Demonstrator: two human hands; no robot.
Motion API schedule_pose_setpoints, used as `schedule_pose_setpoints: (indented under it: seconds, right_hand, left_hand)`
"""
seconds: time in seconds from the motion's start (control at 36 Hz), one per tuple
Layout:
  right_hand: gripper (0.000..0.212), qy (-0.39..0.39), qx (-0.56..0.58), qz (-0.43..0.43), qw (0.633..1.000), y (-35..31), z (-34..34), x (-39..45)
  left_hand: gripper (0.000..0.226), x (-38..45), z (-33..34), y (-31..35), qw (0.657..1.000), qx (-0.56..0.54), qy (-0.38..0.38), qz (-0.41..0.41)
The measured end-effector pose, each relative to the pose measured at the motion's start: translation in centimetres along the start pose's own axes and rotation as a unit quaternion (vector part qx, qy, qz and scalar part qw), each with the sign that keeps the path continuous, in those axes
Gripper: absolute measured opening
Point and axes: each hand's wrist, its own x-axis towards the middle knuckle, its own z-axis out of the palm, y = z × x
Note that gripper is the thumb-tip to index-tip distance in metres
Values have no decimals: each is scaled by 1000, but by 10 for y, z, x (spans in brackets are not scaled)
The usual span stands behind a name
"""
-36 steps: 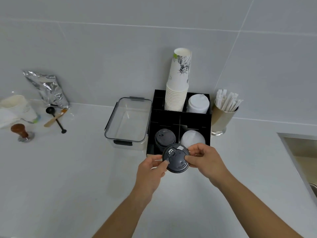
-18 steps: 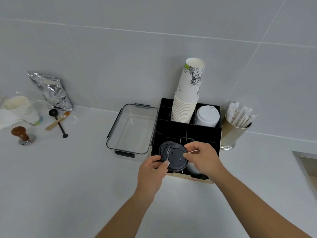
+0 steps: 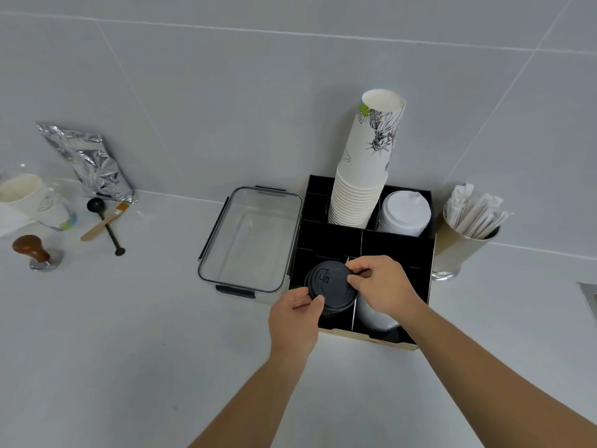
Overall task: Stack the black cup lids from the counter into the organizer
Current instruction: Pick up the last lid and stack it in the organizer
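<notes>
Both hands, left hand [image 3: 292, 313] and right hand [image 3: 381, 286], pinch a black lid [image 3: 332, 287] over the organizer [image 3: 397, 250] on a white counter [image 3: 129, 334].

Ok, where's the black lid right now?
In the head view the black lid sits just right of centre, held by both hands over the organizer's front-left compartment, beside the clear container.

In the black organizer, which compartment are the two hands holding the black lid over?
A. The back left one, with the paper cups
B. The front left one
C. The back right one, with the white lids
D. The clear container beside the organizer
B: both the left hand and the right hand hold the black lid over the front left compartment of the organizer, on the black lids already there.
</notes>
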Motion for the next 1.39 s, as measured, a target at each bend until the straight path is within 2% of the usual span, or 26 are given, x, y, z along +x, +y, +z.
schedule_pose_setpoints:
  seconds: [0.19,0.47,0.72,1.11,1.39]
  right_hand:
    - [22,-16,-2,-2,1000,0,3,4]
    - [22,-34,-34,-9,999,0,6,12]
    - [23,-34,-89,-21,995,-3,13,15]
    - [48,-4,-108,-29,994,3,16,12]
    - [39,-17,-146,-63,987,5,18,12]
  left_hand:
    - [24,4,3,-4,1000,15,24,6]
    - [33,8,2,-9,1000,20,22,-2]
    - [27,10,0,-13,999,16,31,0]
    - [30,10,0,-16,1000,-1,16,2]
    - [40,12,0,-15,999,19,-17,31]
